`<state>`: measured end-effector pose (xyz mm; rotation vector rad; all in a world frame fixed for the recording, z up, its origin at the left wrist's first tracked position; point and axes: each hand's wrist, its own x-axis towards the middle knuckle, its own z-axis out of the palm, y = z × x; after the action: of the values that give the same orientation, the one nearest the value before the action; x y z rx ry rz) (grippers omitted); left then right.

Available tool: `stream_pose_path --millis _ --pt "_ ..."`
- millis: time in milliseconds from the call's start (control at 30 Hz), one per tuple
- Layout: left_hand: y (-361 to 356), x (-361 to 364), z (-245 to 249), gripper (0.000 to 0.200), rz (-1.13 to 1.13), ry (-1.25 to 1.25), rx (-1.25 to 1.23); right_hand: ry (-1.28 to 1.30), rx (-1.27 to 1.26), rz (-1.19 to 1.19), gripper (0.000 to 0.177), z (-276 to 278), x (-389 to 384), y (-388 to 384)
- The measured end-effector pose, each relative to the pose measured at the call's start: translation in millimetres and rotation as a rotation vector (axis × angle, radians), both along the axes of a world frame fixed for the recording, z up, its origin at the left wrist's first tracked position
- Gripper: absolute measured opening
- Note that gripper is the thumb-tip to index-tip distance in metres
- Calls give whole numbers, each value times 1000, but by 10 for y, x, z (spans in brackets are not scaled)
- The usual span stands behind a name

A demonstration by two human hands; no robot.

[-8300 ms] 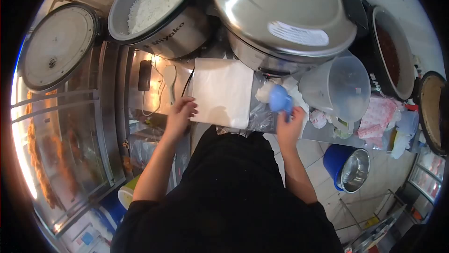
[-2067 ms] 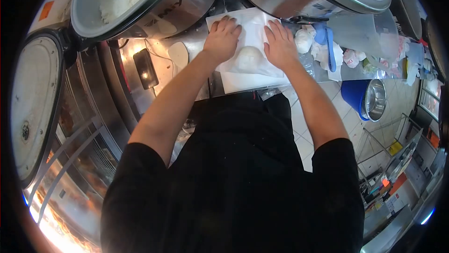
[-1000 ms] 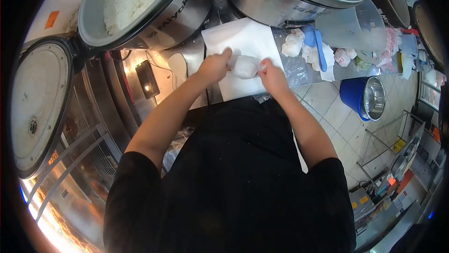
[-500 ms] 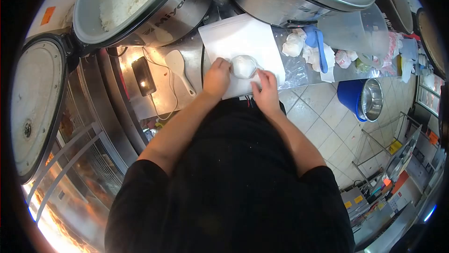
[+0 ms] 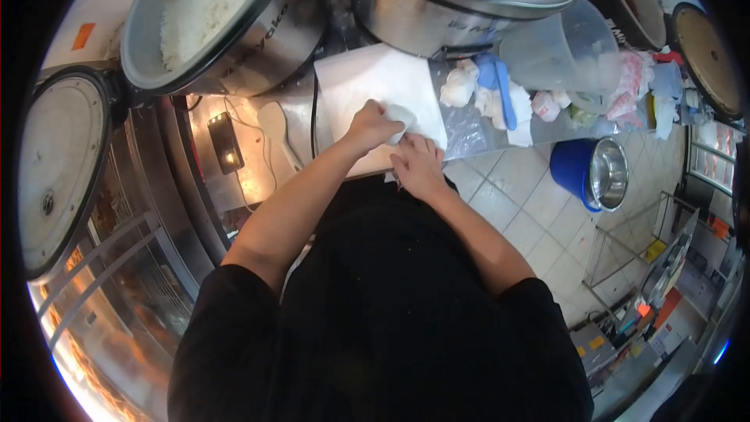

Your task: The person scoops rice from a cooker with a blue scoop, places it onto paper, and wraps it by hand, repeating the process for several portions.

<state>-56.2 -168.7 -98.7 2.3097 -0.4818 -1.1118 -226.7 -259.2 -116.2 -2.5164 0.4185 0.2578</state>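
Head view: left hand (image 5: pixel 373 125) curled over rice ball (image 5: pixel 400 115), gripping it on white paper (image 5: pixel 367 78) near front edge of counter (image 5: pixel 258 180). Right hand (image 5: pixel 418 166) flat, fingers extended on paper, just beside rice ball. Open rice cooker (image 5: pixel 250 39) at counter's back left.

Paper (image 5: pixel 367 82) at centre was white, matt, smooth. Bundle (image 5: pixel 405 115) on it had a smooth white wrap. Cooker (image 5: pixel 262 35) far left was brushed metal with a dull sheen. Pot (image 5: pixel 422 12) far centre was glossy steel. Counter (image 5: pixel 242 153) was shiny, reflective metal. Jug (image 5: pixel 558 51) was cloudy plastic and scoop (image 5: pixel 498 82) glossy blue plastic. Bucket (image 5: pixel 566 168) was blue plastic, bowl (image 5: pixel 609 174) polished steel. Shirt (image 5: pixel 391 305) was black matt cloth.
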Motion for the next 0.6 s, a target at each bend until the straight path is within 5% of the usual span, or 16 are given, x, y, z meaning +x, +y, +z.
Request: stream_pose_path --millis 67,100,133,200,333,367,400,467,500,533,600 --pt "26 -82 -161 57 643 585 -342 -192 199 -146 56 -9 -60 -104" --pt "33 -87 -122 58 677 820 -452 -249 265 -140 57 92 -85 -211" --pt "-8 -180 -102 58 685 813 -458 -253 267 -128 57 164 -91 -289" --pt "-128 -426 -20 56 762 1027 -845 -256 1025 -419 55 317 -130 -417" --pt "-547 -658 308 59 734 818 -778 -363 1270 -232 42 274 -179 -923" --pt "-599 -674 234 65 700 828 -777 -153 1249 -172 41 343 -197 -1264" --pt "-685 -744 291 65 720 807 -784 -175 849 -132 44 479 -158 -1565" --pt "-930 -927 454 71 288 119 -250 -321 71 -158 49 680 10 -1985" --pt "-1047 -1009 388 74 183 -44 -269 -430 -310 -225 52 726 98 -2128" --pt "-1143 -1094 66 75 95 -217 -395 -448 -295 -215 52 689 175 -2235" --pt "-1403 -1128 -39 77 -213 -470 -180 -70 -442 -29 50 524 307 -2372"
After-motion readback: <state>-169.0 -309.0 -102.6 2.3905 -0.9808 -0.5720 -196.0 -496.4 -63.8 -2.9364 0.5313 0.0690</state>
